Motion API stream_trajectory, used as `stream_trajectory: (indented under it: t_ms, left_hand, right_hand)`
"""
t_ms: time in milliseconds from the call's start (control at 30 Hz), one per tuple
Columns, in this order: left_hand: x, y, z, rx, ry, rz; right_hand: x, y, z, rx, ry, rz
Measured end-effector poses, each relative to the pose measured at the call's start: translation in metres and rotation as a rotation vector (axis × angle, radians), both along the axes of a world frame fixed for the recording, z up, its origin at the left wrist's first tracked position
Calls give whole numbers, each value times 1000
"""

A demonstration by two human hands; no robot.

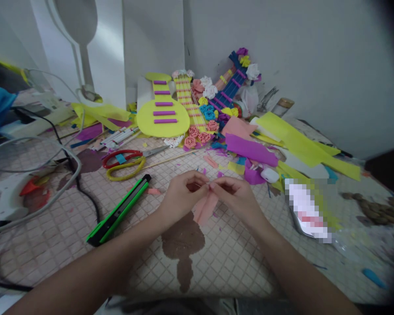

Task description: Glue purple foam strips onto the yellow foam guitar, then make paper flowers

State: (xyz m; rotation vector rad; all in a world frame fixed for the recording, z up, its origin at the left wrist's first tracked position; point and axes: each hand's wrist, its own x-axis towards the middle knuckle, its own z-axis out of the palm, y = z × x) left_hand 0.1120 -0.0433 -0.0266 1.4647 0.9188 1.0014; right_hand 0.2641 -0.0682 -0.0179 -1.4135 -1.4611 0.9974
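A small strip of salmon-pink crepe paper (206, 209) hangs between my two hands over the middle of the table. My left hand (183, 192) pinches its top edge with thumb and forefinger. From the other side my right hand (238, 197) pinches the same edge, and the fingertips of both hands nearly meet. To the left of my hands lies a green and black box cutter (120, 212). Beyond it rest scissors with red and yellow handles (126, 164), blades pointing right.
A yellow paper guitar (163, 118) and a blue one with paper flowers (231, 89) lean at the back. Purple crepe paper (249, 148) and yellow sheets (302, 140) lie right, near a phone (307, 212). A white glue gun (11, 197) and cables are left.
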Motion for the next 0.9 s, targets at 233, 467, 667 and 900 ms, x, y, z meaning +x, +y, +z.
stream_trajectory:
  t_ms: [233,467,667,900]
  left_hand:
    - [0,1,-1,-10,8,-11]
    - [-1,1,3,-2,101,-24]
    - [-1,0,6,-43,102,-15]
    - [-3,3,2,-60,148,51]
  right_hand:
    - [0,0,0,-23,35,-8]
    - [1,1,-1,-31,75,-3]
    - [-1,1,0,-45,94,-16]
    - [-1,3,3,-28,119,-49]
